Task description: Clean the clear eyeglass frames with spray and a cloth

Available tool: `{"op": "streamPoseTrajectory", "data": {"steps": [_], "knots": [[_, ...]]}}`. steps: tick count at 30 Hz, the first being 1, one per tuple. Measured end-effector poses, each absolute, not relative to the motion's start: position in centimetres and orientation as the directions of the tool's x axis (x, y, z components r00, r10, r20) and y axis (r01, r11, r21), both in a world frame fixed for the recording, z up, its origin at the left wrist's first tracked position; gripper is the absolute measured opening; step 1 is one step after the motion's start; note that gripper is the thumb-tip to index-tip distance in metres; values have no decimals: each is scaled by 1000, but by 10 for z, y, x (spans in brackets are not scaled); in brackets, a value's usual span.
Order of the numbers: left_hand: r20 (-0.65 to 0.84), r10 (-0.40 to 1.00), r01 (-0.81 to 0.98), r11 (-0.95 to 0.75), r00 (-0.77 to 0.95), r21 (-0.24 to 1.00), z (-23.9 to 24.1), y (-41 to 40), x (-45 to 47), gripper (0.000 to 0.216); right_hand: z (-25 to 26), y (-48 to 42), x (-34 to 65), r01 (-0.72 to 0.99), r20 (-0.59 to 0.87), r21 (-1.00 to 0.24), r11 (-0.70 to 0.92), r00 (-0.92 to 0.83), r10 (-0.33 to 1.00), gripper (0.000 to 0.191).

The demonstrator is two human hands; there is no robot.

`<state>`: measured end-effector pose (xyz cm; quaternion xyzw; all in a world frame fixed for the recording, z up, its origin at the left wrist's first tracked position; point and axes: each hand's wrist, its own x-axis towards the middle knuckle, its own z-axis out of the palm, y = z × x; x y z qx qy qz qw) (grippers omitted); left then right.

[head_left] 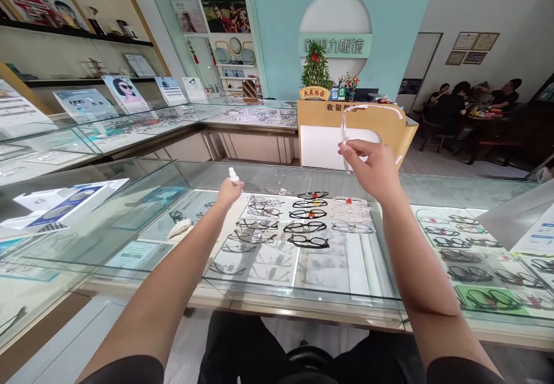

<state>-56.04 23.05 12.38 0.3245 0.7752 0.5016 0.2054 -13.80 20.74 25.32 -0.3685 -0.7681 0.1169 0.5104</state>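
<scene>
Raised above the glass counter, my right hand (371,167) pinches a pair of clear-framed eyeglasses (344,123) by the front. One temple of the frame stretches off to the right. My left hand (229,192) is closed around a small white spray bottle (234,174), whose top sticks up out of the fist. Below the hands, rows of eyeglasses (308,227) with black, clear and thin metal frames lie in the display case. A crumpled pale cloth (179,229) lies to the left of my left forearm.
The glass display counter (255,300) spans the front. An open white and blue box (64,205) stands at left, a white sign (536,228) at right. Beyond are more display cases (255,117) and a wooden cashier desk (393,133). Several people (461,98) sit at a table far right.
</scene>
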Motion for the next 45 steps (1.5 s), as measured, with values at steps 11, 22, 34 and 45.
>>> {"op": "streamPoseTrajectory", "data": {"steps": [11,22,34,45], "knots": [[406,911,-164,-412,-69,896,255,217,-402,51,257,208,-139,252,653,-677,691,-228,722,45],[232,859,-249,-127,457,960,258,208,-380,94,250,208,-159,80,546,-794,602,-340,765,43],[246,944,-153,-216,219,964,242,227,-376,98,241,216,-175,-18,485,-844,537,-457,746,44],[260,960,-31,-258,99,966,224,237,-377,85,244,217,-178,-46,448,-864,501,-524,724,48]]}}
